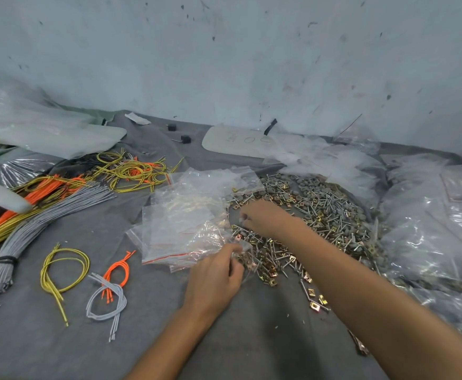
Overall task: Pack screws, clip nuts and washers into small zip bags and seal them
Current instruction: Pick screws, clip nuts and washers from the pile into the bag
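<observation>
Forearms come in bare from the lower edge, both reaching forward over a grey cloth (59, 338). The left hand (216, 275) has its thumb and curled fingers pinching the edge of a small clear zip bag (244, 246), which rests at the near-left rim of the hardware. The right hand (265, 218) is farther forward, its fingertips (243, 218) bunched together just above the heap (motion blur hides whether they grip a piece).

Under and to the right of both hands spreads a wide pile of screws, clip nuts and washers (314, 212), silver, brass-coloured and grey mixed together. Just left of it, touching its edge, lies a loose stack of empty zip bags (188, 215) with red seal strips.

Farther left are a tied bundle of grey cables (46, 212), a yellow wire loop (44, 272) and a few orange wires (120, 270). Large crumpled clear bags (430, 229) are heaped on the right, against a scuffed pale wall (224, 50).
</observation>
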A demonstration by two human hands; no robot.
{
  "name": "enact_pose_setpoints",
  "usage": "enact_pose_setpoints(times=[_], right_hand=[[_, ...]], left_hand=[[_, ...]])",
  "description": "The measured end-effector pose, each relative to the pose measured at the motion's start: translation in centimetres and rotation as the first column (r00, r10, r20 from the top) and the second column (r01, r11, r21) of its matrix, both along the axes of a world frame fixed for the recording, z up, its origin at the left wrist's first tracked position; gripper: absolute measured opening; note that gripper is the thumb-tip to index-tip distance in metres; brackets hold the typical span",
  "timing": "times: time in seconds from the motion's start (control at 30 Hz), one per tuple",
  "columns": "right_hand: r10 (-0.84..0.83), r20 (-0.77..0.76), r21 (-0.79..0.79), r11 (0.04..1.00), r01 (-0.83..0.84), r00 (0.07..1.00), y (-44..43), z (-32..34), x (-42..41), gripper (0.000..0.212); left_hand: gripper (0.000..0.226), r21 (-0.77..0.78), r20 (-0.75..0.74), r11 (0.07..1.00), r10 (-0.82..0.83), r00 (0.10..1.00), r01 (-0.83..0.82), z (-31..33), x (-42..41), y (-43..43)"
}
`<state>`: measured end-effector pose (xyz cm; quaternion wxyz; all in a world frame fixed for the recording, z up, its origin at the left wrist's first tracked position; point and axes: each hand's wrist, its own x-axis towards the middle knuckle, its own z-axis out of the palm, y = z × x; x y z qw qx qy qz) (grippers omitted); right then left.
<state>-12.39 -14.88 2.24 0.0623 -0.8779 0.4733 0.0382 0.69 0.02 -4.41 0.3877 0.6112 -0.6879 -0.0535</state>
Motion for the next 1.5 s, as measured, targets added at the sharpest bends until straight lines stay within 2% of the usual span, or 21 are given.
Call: enact_pose_setpoints(times=[0.1,0.23,0.27,0.33,0.4,0.47,0.67,0.77,0.87,1.0,1.17,1.4,1.5], right_hand=[[-0.045,0.084,-0.037,0.998,0.048,0.996,0.6,0.3,-1.3,0.026],[-0.12,0.37,-0.009,0.991,0.132,0.921,3.1,0.6,-3.8,0.017],[-0.153,0.47,0.035,0.987,0.155,0.869,4.2,0.4,-4.4,0.017],[-0.262,0.676,0.197,0.965,0.174,0.689,6.8,-0.6,-5.3,0.021],[-0.358,0.769,0.312,0.933,0.178,0.529,9.5,-1.8,-5.8,0.026],[-0.375,0.799,0.331,0.927,0.178,0.47,11.8,-3.0,-6.0,0.029],[-0.261,0.815,0.199,0.965,0.173,0.517,14.6,-5.0,-4.5,0.015],[-0.159,0.743,0.044,0.981,0.189,0.65,14.2,-5.2,-3.3,0.008],[-0.152,0.635,-0.032,0.974,0.222,0.758,14.0,-5.4,-2.6,0.019],[-0.13,0.563,-0.14,0.958,0.25,0.816,14.2,-5.6,-2.1,0.039],[-0.143,0.611,-0.166,0.939,0.302,0.778,14.8,-6.2,-2.3,0.042],[-0.124,0.611,-0.124,0.961,0.249,0.782,14.6,-6.5,-2.3,0.035],[-0.145,0.686,-0.056,0.966,0.251,0.713,14.4,-6.6,-2.5,0.038]], left_hand=[[0.023,-0.008,0.008,1.0,-0.003,1.0,0.004,0.1,0.0,0.0],[0.023,0.002,0.002,1.0,-0.002,1.0,0.002,0.2,0.0,0.0],[0.023,0.01,-0.002,1.0,0.002,1.0,-0.002,0.1,0.0,0.0],[0.023,0.019,-0.004,1.0,0.011,1.0,-0.011,0.1,0.0,0.0],[0.023,0.022,-0.001,1.0,0.014,1.0,-0.014,0.0,-0.1,0.0],[0.023,0.032,-0.007,0.999,0.018,1.0,-0.017,0.1,-0.1,0.1],[0.024,0.06,-0.037,0.998,0.002,0.999,0.0,0.4,-0.1,0.2],[0.025,0.07,-0.077,0.997,-0.016,0.997,0.021,0.6,0.0,0.5],[0.027,0.082,-0.126,0.996,-0.016,0.992,0.026,0.8,0.1,0.6],[0.028,0.098,-0.153,0.995,-0.016,0.988,0.032,1.0,0.0,0.7],[0.029,0.074,-0.174,0.997,-0.01,0.985,0.024,1.1,-0.1,0.8],[0.029,0.087,-0.174,0.996,-0.019,0.985,0.035,1.0,0.1,0.7],[0.029,0.092,-0.177,0.995,-0.019,0.984,0.036,1.1,0.0,0.7]])
